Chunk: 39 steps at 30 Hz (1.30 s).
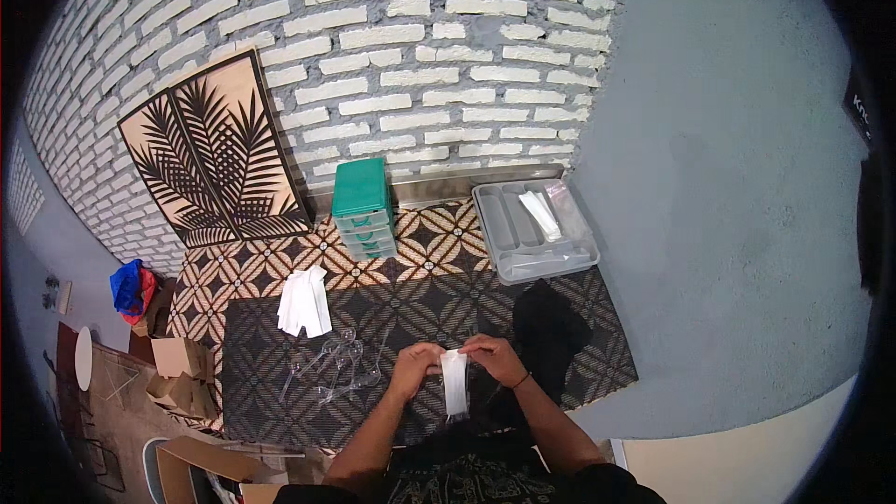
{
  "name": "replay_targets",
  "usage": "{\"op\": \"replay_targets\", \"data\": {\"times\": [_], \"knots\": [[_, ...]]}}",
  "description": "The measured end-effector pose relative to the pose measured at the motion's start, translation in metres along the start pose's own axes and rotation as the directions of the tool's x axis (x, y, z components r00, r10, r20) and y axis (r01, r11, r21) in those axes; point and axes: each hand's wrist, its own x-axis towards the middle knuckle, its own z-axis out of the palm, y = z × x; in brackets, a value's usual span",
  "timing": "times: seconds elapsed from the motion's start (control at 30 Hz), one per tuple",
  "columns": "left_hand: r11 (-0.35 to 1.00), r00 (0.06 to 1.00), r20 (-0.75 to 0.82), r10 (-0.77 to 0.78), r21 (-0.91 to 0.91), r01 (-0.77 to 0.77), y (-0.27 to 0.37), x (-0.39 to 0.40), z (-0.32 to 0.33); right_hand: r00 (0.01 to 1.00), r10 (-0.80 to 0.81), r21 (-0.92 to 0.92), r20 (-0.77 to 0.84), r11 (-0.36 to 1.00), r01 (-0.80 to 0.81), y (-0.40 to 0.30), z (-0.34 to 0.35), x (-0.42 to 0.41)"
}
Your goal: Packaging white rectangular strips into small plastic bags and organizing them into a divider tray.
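My left hand [418, 367] and my right hand [498, 358] pinch the two upper corners of a narrow white packet [455, 386]. It looks like folded paper inside a clear plastic sleeve, and it hangs just in front of my body. Left of my hands, several clear plastic spoons [340, 362] lie loosely heaped on a dark mat [259, 385]. Beyond them a fanned stack of folded white paper pieces [305, 301] rests on the same mat.
A grey cutlery tray [509, 220] holding white packets [540, 215] and clear plastic bags stands at the back right. A green-topped drawer box [362, 189] and a leaf-pattern panel [217, 154] stand before the brick wall. Cardboard boxes [180, 371] sit left of the table.
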Motion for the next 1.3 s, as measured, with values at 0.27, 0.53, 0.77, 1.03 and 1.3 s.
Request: {"op": "replay_targets", "data": {"times": [0.27,0.53,0.77,1.03,1.3], "knots": [[0.907,0.986,0.076,0.149,0.388,-0.167,0.002,0.004,0.026,0.958,0.283,0.224,0.049,0.932,-0.286,0.003,-0.016,-0.001],[0.887,0.973,0.052,0.227,0.402,-0.228,0.003,0.001,0.063,0.912,0.362,0.107,0.191,0.916,-0.386,0.002,-0.052,-0.009],[0.795,0.989,0.124,0.074,0.591,-0.134,0.01,0.005,0.089,0.991,0.126,0.007,-0.043,0.992,-0.126,-0.023,-0.066,-0.024],[0.74,0.949,0.096,0.3,0.605,-0.295,0.005,0.014,0.146,0.928,-0.207,-0.513,-0.311,0.858,0.02,-0.031,-0.085,-0.044],[0.78,0.917,0.055,0.396,0.507,-0.367,-0.008,0.029,0.187,0.949,-0.219,-0.435,-0.225,0.895,0.103,-0.059,-0.101,-0.059]]}}
